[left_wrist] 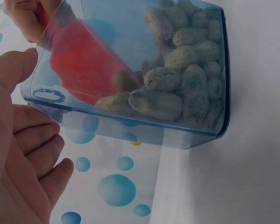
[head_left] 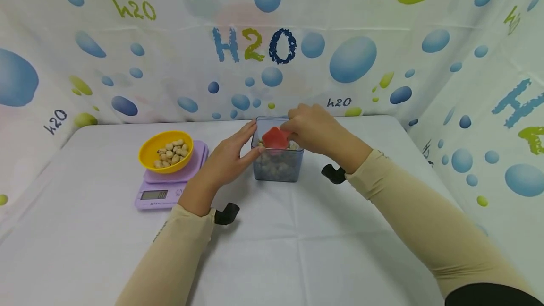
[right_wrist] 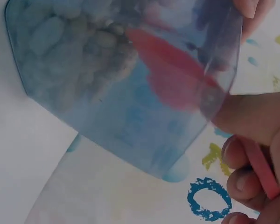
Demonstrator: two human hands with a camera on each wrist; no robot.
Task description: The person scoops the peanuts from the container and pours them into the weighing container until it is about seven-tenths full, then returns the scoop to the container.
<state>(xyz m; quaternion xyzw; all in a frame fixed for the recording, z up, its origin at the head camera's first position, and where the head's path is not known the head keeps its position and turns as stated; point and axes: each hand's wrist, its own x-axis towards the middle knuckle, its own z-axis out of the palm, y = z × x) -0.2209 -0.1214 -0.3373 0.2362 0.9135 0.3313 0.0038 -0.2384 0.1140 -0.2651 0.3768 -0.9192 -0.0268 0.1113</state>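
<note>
In the head view a clear bluish plastic container stands upright on the table, partly filled with unshelled peanuts. My right hand grips the handle of a red scoop, whose blade is down inside the container. Through the wall, the left wrist view shows the blade against the peanuts. At the container's left side, my left hand rests on the rim with thumb and fingers extended. The right wrist view shows the scoop's handle running between my thumb and curled fingers.
Left of the container, a purple kitchen scale bears a yellow bowl with several pale, shelled-looking nuts. Its display reads about 0.0. A patterned curtain hangs behind the white-covered table.
</note>
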